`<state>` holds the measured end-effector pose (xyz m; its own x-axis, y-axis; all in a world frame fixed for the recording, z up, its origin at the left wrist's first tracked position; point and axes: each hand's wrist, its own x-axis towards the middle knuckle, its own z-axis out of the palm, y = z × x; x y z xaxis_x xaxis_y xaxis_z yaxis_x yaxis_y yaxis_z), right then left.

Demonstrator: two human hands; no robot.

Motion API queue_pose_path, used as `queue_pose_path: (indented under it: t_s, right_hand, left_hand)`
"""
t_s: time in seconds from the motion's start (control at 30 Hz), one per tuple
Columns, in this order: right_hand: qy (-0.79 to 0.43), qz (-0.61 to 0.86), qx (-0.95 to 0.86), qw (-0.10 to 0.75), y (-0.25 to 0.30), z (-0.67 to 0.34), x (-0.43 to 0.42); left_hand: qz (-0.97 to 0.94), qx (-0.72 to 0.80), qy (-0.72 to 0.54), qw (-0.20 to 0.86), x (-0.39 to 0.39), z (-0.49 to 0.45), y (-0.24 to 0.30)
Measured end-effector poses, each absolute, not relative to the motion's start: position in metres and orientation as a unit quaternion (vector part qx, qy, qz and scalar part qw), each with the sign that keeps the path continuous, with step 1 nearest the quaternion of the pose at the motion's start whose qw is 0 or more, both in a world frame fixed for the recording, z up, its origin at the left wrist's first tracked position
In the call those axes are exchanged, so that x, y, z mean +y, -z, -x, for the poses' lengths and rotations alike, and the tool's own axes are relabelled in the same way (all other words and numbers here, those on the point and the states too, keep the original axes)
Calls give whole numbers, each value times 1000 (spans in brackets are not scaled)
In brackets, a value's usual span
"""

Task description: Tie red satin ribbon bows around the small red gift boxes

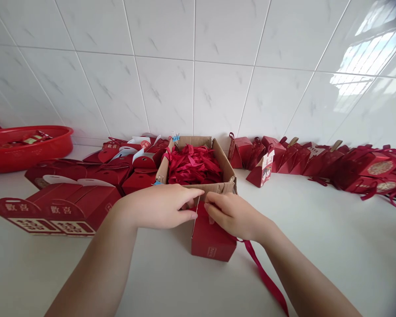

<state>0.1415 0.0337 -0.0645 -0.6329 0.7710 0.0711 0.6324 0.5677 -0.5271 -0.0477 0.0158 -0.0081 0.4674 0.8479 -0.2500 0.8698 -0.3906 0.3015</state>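
Note:
A red gift box (214, 246) with small pale print stands on the white table between my hands. My left hand (165, 206) is at its upper left edge, index finger stretched out and thumb apart, with nothing visible between them. My right hand (231, 215) lies over the box top, its fingers curled into a pinch; what they grip is hidden. A dark red ribbon (264, 275) comes out from under the right hand and trails down the table toward me. Just behind stands an open cardboard box (229, 169) full of red ribbons (196, 164).
Red gift boxes (99, 198) with white flaps crowd the left side. A red plastic basin (61, 143) holds small packets. More boxes with ribbons (379, 167) line the tiled wall (218, 88) at right, and one triangular box (259, 176) stands before them. Blue clips (175, 137) grip the carton.

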Motion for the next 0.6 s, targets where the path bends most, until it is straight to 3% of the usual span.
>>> queue_pose_path:
  t_s: [0.33, 0.6]
  right_hand:
    - [-250, 407, -866, 148, 63, -141, 31]
    - [-287, 390, -852, 199, 58, -154, 35]
  left_hand:
    - [-812, 552, 70, 177, 20, 43, 10]
    - [-794, 577, -46, 187, 21, 58, 2]
